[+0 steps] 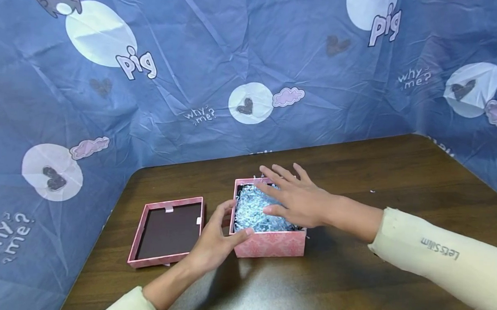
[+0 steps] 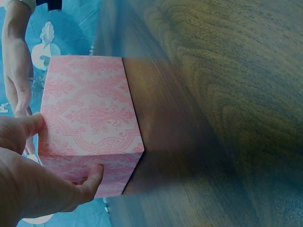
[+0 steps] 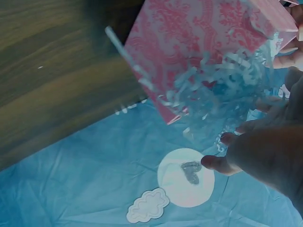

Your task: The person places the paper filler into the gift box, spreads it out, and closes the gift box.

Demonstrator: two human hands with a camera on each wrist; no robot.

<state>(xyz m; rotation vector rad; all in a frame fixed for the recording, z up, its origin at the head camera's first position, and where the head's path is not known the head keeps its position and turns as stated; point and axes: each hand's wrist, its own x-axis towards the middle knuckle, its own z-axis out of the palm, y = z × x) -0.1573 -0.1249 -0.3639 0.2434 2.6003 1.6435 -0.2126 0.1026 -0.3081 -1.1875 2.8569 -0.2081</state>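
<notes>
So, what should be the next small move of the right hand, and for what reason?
Probably the right hand should gently press the blue shreds inward: some strands stick out past the rim of the pink box, and the left hand holds the box at its side, which should steady it.

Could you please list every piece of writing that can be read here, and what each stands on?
"pig": twice on the blue backdrop, head view.
"why me?": three times on the blue backdrop, head view.
"Let'sSlim", apparently, upside down: on the cream right sleeve.
Cut-off backdrop print along the table edges: unreadable.
Pink patterned box, lid: no lettering visible.
</notes>
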